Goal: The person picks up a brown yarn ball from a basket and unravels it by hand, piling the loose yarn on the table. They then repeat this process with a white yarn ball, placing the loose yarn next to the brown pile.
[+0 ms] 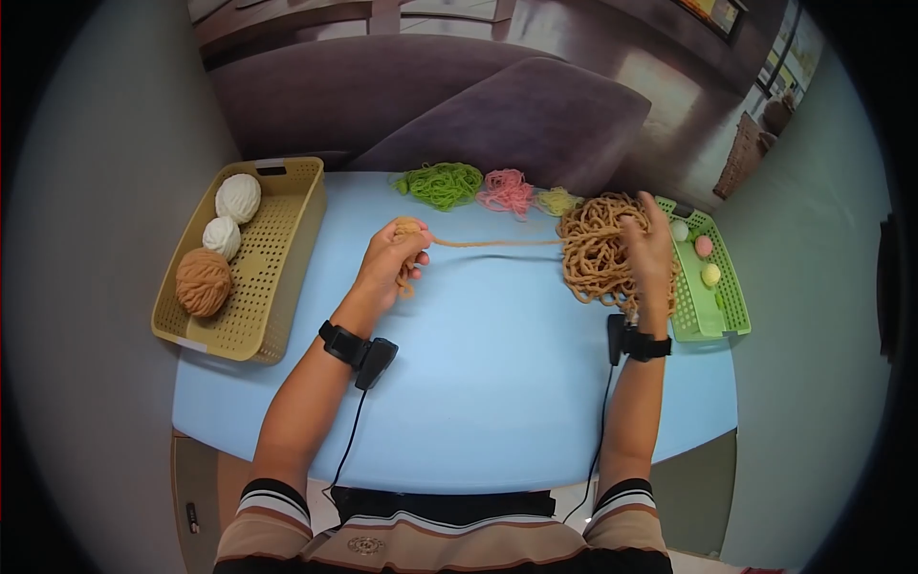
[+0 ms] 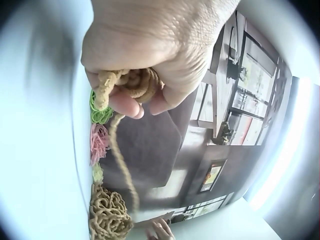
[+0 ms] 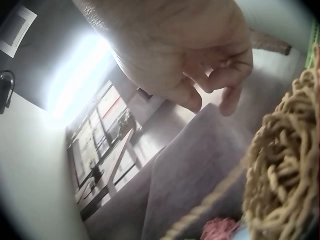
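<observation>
My left hand (image 1: 390, 256) curls round a small bundle of tan yarn (image 2: 137, 82), with a short loose end hanging below it. From that hand a single tan strand (image 1: 497, 244) stretches rightward to a large tangled heap of tan yarn (image 1: 598, 253). Above the heap's right side is my right hand (image 1: 650, 253), slightly blurred. In the right wrist view the right hand (image 3: 200, 65) has its fingers bent loosely with nothing between them, and the strand (image 3: 205, 205) passes below it beside the heap (image 3: 285, 170).
A tan basket (image 1: 308, 215) at left holds two white balls (image 1: 238, 198) and a brown ball (image 1: 203, 283). Green (image 1: 443, 186), pink (image 1: 507, 192) and yellow yarn (image 1: 557, 201) lie along the back. A green basket (image 1: 732, 297) with small balls stands at right.
</observation>
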The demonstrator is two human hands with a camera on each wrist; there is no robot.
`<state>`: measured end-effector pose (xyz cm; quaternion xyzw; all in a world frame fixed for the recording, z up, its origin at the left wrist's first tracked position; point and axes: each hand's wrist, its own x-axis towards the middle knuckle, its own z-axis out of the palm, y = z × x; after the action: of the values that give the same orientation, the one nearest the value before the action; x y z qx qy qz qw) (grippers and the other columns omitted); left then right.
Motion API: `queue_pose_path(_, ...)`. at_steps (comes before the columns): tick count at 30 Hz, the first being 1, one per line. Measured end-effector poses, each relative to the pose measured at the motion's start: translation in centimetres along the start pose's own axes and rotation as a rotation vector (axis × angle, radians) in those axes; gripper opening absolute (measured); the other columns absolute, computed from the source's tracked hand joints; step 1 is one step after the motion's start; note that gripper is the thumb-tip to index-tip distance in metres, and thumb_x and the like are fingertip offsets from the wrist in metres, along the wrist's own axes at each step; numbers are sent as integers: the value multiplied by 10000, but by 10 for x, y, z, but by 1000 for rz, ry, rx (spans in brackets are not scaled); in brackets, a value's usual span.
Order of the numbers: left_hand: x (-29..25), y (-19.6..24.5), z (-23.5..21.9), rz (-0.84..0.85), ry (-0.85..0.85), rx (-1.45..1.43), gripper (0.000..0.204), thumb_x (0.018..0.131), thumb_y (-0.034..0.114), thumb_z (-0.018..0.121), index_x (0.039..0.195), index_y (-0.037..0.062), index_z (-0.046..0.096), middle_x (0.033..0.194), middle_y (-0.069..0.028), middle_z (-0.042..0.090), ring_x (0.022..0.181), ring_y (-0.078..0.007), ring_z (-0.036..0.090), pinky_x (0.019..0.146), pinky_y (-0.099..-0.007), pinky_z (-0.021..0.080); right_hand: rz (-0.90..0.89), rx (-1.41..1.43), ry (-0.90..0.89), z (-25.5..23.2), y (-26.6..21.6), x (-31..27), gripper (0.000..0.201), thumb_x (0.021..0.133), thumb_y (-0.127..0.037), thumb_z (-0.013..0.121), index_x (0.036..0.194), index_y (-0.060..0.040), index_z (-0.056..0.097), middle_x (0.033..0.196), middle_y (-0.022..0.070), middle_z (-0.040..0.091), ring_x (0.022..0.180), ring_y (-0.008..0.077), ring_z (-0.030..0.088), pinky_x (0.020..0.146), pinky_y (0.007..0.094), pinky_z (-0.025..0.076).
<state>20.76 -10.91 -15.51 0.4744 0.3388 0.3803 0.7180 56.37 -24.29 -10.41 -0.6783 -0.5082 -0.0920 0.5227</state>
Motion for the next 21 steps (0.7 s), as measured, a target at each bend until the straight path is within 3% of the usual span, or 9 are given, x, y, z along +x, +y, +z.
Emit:
queue_pose_path(2, -8, 3, 11, 24, -109, -7, 198, 912, 182, 696, 1046, 98, 577, 844, 5, 592, 709, -66, 590, 511, -201, 452, 105, 200, -270, 26, -49, -16, 541, 878, -105, 698, 1394, -26, 556, 1266, 114, 620, 919, 112, 647, 744, 276, 540)
queue_pose_path(3, -12, 5, 16, 36, -166, -11, 207, 913, 191, 704, 1047, 97, 577, 843, 4, 593, 709, -64, 591, 509, -201, 452, 155, 273, -491, 39, -63, -26, 594, 877, -152, 726, 1430, -55, 531, 1248, 126, 654, 930, 123, 667, 733, 301, 545)
queue_pose_path(4, -16, 7, 20, 35, -227, -30, 205, 914, 192, 705, 1043, 97, 578, 841, 4, 593, 711, -64, 593, 515, -203, 458, 274, 248, -666, 43, -106, -37, 612, 885, -167, 731, 1450, -76, 516, 1061, 99, 712, 781, 119, 650, 671, 313, 531)
queue_pose_path(5, -20, 9, 23, 32, -291, -50, 203, 916, 194, 706, 1039, 96, 578, 838, 3, 592, 714, -64, 595, 521, -204, 463, 157, 279, -746, 61, -107, -53, 647, 897, -196, 733, 1482, -89, 478, 883, 87, 720, 648, 131, 620, 629, 319, 510)
queue_pose_path(7, -23, 13, 26, 44, -341, -48, 195, 917, 194, 704, 1030, 96, 579, 833, 1, 592, 717, -63, 600, 533, -208, 472, -60, 440, -678, 83, -118, -77, 482, 915, -208, 718, 1362, -71, 600, 746, 77, 681, 593, 141, 606, 611, 314, 499)
queue_pose_path(10, -22, 15, 24, 78, -268, 16, 173, 913, 184, 690, 1015, 98, 579, 829, 1, 591, 725, -67, 605, 553, -213, 485, 81, 364, -815, 77, -122, -73, 257, 938, -202, 692, 1129, -33, 717, 659, 54, 632, 559, 135, 570, 576, 301, 471)
queue_pose_path(13, -13, 8, 17, 67, -151, 28, 144, 908, 163, 666, 1002, 104, 575, 831, 6, 587, 741, -75, 609, 567, -219, 495, 144, 331, -760, 54, -132, -61, 176, 959, -171, 662, 938, -17, 744, 600, 15, 573, 547, 101, 522, 537, 288, 427)
queue_pose_path(17, -8, 2, 8, -1, -43, -36, 129, 903, 150, 644, 998, 118, 563, 840, 14, 580, 767, -83, 613, 573, -222, 500, 125, 419, -591, 40, -124, -53, 178, 979, -166, 648, 950, -17, 742, 617, -27, 551, 550, 59, 473, 516, 256, 382)
queue_pose_path(21, -4, -1, 1, -17, -21, -190, 136, 903, 165, 649, 1007, 143, 563, 863, 8, 592, 764, -86, 616, 568, -219, 497, 232, 578, -370, 24, -109, -36, 192, 994, -172, 637, 982, -4, 729, 644, -46, 541, 543, 35, 459, 483, 216, 367)
